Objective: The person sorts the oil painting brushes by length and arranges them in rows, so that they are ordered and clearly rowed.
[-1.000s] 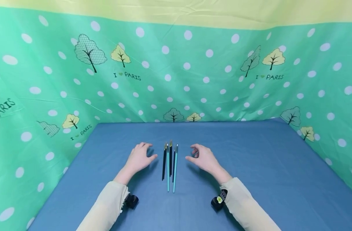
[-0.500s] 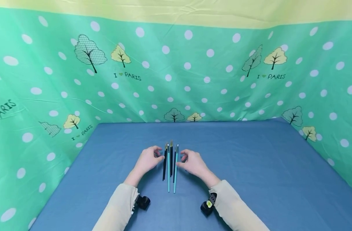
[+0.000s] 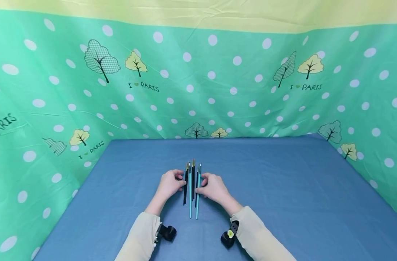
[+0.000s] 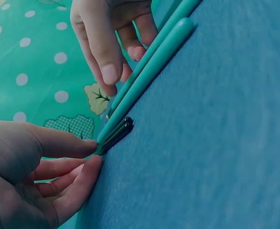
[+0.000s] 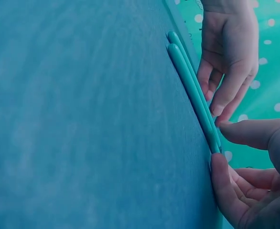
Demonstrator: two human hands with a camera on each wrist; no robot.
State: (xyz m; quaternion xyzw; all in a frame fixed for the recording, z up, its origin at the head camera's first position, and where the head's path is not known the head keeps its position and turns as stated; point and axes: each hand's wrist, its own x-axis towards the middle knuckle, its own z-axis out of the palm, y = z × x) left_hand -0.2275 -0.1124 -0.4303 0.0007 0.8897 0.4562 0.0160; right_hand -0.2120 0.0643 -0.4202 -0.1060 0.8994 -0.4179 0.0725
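Several slim paintbrushes lie side by side on the blue cloth, bristles away from me. Two have turquoise handles (image 3: 190, 204); the others have black handles (image 3: 184, 197). My left hand (image 3: 168, 185) is at their left side, thumb tip at the outermost black handles, fingers bent beside them. From the right, my right hand (image 3: 215, 187) reaches in with its thumb over the right turquoise brush (image 3: 197, 210). In the right wrist view its fingertip (image 5: 220, 164) meets the turquoise handles low down, with the thumb standing apart. The left wrist view has the left thumb (image 4: 78, 145) and a finger close together at the brushes.
The blue cloth (image 3: 267, 174) covers the whole table. Behind and at both sides hangs a green dotted curtain (image 3: 211, 101) with printed trees. A small black camera sits on each wrist, the left camera (image 3: 168, 233) and the right camera (image 3: 228, 239).
Both hands have moved inward from either side and a little toward me, from apart to right at the brushes. The brushes lie where they were.
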